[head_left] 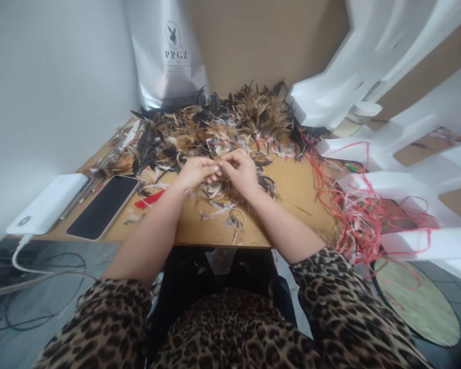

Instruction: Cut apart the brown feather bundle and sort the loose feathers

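The surface [294,189] carries feathers [259,115] heaped mostly toward its back, presumably for easy reach. Left hand [197,172] and right hand [242,173] meet, each grip pinched closed, perhaps for fine control; what they hold, I cannot tell.

Soft, pale, hazy light, with the outer edges stretched and smeared.

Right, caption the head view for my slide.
Left hand and right hand close together over feathers on a tan table, phone lying to the left.
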A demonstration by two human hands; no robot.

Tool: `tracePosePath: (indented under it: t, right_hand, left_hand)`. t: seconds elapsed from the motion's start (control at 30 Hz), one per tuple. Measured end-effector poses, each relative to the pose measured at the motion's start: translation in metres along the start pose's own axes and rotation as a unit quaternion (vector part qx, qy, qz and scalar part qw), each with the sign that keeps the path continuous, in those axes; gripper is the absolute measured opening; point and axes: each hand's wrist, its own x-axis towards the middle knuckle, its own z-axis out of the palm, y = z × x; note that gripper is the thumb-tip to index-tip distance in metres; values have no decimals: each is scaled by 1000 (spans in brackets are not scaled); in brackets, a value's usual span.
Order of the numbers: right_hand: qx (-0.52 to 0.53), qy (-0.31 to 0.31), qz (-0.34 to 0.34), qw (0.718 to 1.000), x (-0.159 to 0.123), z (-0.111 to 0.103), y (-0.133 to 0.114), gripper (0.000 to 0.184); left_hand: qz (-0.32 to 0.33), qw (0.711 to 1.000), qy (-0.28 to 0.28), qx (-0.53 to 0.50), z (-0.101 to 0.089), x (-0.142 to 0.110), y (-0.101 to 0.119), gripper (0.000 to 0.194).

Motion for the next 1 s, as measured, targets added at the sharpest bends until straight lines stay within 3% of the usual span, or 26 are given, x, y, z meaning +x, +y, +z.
tracePosePath:
  t: [0.17,0.33,0.43,0.57,0.73,0.9,1.0]
  right_hand:
    - [122,13,85,989,4,-1,5,16]
    - [292,21,195,936,8,-3,9,28]
    - [330,1,190,925,8,-5,9,29]
    - [337,-23,178,924,7,-2,7,30]
    - [342,-50,158,925,5,2,5,29]
    - [331,-48,155,930,4,3,5,28]
    - [326,-30,178,928,4,3,3,30]
  left_hand:
    - [-28,999,-3,-41,-1,-1,2,19]
    - [-53,994,4,-97,-5,2,-1,15]
    - [-80,984,-10,-156,-7,3,0,11]
    - [-134,967,-53,-208,-7,-1,4,3]
    - [-165,954,-64,-241,-5,-4,7,4]
    - [-159,953,-68,-248,-5,-2,6,5]
    - [-104,971,-28,-214,-4,0,5,8]
